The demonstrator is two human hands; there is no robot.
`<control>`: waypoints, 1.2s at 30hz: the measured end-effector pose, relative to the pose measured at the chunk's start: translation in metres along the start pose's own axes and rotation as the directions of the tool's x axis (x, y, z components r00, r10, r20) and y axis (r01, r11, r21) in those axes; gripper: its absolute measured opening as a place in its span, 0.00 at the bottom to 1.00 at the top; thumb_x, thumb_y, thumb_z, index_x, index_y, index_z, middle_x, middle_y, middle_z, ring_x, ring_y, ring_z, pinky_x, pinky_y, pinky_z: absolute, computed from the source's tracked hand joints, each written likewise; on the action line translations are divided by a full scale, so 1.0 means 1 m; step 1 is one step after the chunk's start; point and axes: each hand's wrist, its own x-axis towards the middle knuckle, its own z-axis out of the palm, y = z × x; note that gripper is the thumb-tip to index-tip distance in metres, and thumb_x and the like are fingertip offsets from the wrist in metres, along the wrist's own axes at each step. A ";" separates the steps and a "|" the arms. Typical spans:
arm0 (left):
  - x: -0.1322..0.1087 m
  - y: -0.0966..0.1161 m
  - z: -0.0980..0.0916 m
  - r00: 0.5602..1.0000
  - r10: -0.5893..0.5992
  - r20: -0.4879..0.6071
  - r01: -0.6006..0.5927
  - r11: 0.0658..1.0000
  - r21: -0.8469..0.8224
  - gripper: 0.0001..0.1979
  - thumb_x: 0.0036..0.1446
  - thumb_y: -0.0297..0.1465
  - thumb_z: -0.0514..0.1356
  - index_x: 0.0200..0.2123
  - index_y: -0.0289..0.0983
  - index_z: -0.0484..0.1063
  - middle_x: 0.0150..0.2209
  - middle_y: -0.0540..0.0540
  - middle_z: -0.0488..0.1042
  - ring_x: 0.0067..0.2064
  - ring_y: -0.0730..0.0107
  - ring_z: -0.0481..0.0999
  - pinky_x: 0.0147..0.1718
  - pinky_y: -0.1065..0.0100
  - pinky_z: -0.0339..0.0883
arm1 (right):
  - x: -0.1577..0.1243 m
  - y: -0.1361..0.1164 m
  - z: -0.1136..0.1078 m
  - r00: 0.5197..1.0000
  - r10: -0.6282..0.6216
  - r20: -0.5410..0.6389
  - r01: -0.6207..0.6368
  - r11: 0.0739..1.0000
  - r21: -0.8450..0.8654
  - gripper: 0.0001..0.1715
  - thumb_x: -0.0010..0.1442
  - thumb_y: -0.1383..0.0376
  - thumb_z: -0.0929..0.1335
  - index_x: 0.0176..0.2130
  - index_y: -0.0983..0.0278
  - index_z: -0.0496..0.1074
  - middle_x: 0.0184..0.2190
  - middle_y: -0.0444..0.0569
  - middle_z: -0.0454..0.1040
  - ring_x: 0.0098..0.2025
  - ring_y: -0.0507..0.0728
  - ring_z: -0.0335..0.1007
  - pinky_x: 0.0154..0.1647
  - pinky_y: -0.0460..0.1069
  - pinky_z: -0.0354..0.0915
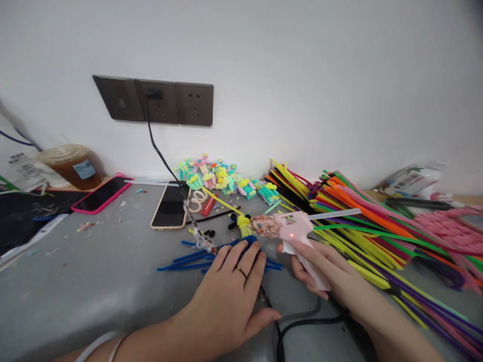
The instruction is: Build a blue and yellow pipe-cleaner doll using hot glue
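My right hand point(320, 266) is wrapped round the handle of a pink glue gun point(296, 226), which has a small red light lit and a pale glue stick point(335, 214) out of its back. Its nozzle end points left, at a small yellow pipe-cleaner piece point(244, 226). My left hand point(234, 281) lies palm down with its fingers stretched forward, the fingertips on a blue fuzzy piece point(251, 243) just below the yellow one. Blue pipe cleaners point(188, 262) lie partly under that hand.
Small pastel figures point(226, 178) stand along the wall. Bundled coloured pipe cleaners point(362, 221) spread across the right. Two phones point(169, 206) point(101, 194) and a drink cup point(73, 168) are at left. A black cable point(155, 146) hangs from the wall socket; another curls near my right wrist.
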 end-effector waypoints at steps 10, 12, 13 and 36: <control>-0.001 0.000 0.002 1.000 -0.010 0.016 0.009 1.000 0.009 0.34 0.68 0.50 0.44 0.62 0.30 0.64 0.63 0.37 0.68 0.62 0.49 0.66 0.58 0.52 0.58 | -0.003 -0.003 -0.001 1.000 -0.023 0.009 0.022 0.999 0.030 0.35 0.56 0.36 0.64 0.38 0.64 0.72 0.16 0.39 0.59 0.14 0.48 0.49 0.14 0.45 0.47; -0.001 0.000 0.001 1.000 -0.010 0.014 0.010 1.000 0.007 0.34 0.68 0.50 0.44 0.62 0.30 0.65 0.63 0.37 0.68 0.62 0.49 0.66 0.57 0.52 0.58 | -0.002 -0.001 -0.001 1.000 -0.013 0.010 0.013 1.000 0.016 0.35 0.56 0.36 0.64 0.38 0.64 0.71 0.16 0.39 0.60 0.14 0.48 0.49 0.14 0.45 0.47; -0.001 0.000 0.001 1.000 -0.010 0.015 0.010 1.000 0.006 0.34 0.68 0.50 0.44 0.62 0.30 0.65 0.63 0.37 0.68 0.62 0.49 0.66 0.57 0.52 0.58 | -0.002 0.000 -0.001 1.000 -0.005 0.010 0.005 1.000 0.008 0.35 0.56 0.36 0.64 0.38 0.64 0.71 0.16 0.39 0.60 0.14 0.48 0.49 0.14 0.45 0.47; 0.000 0.001 -0.001 1.000 -0.016 -0.017 0.017 1.000 0.003 0.34 0.68 0.50 0.45 0.60 0.28 0.68 0.60 0.34 0.71 0.60 0.48 0.69 0.56 0.51 0.60 | -0.004 0.001 -0.004 0.994 -0.109 -0.013 0.110 0.993 0.049 0.30 0.61 0.40 0.63 0.38 0.64 0.68 0.16 0.38 0.59 0.14 0.47 0.49 0.14 0.44 0.46</control>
